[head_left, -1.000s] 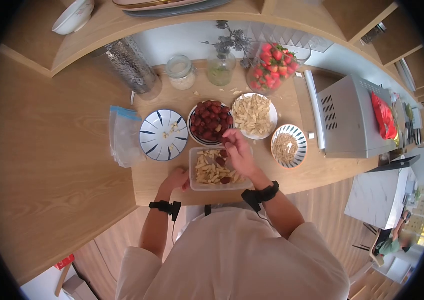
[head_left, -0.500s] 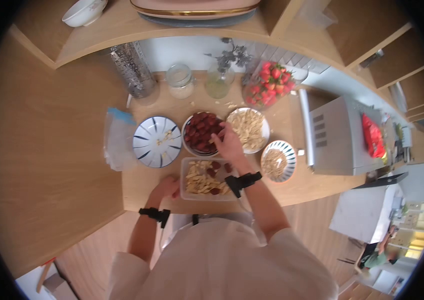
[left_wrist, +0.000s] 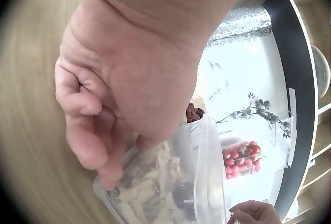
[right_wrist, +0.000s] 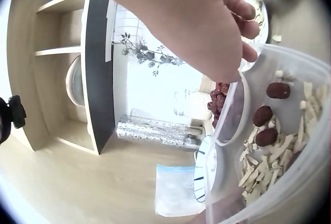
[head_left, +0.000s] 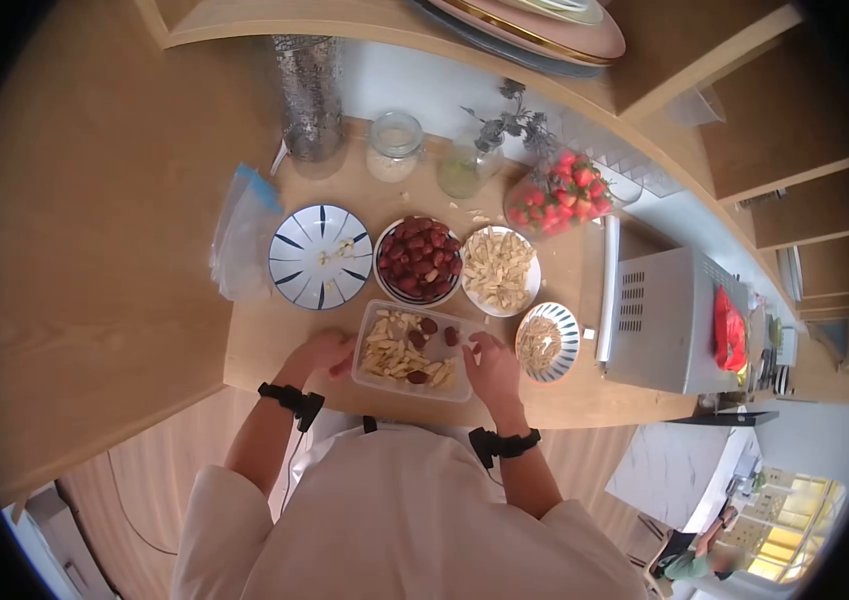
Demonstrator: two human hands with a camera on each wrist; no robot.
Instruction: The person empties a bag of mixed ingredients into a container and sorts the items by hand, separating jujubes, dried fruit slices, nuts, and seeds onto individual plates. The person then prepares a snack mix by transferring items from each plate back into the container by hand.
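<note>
A clear plastic container point(head_left: 410, 392) stands at the table's front, holding pale dried root pieces point(head_left: 392, 352) and several red dates point(head_left: 418, 377). My left hand point(head_left: 320, 357) is at its left side; in the left wrist view the loosely bent fingers point(left_wrist: 87, 146) lie along the container's wall. At the right rim is my right hand point(head_left: 495, 372), its fingers point(right_wrist: 249, 52) slightly bent and nothing seen between them. Behind the container sits a bowl of red dates point(head_left: 421, 262), with a plate of pale pieces point(head_left: 501, 270) to its right.
A striped plate point(head_left: 307, 285) with a few scraps lies left, next to plastic bags point(head_left: 245, 240). A striped bowl point(head_left: 549, 342) of thin pieces stands right. Behind are a glass jar point(head_left: 395, 148), a vase point(head_left: 465, 170) and strawberries point(head_left: 565, 195); a grey appliance point(head_left: 660, 310) stands at right.
My right hand has gone from over the container to the date bowl, then back to the container's right rim. The left hand stays at the left side. The head view has turned.
</note>
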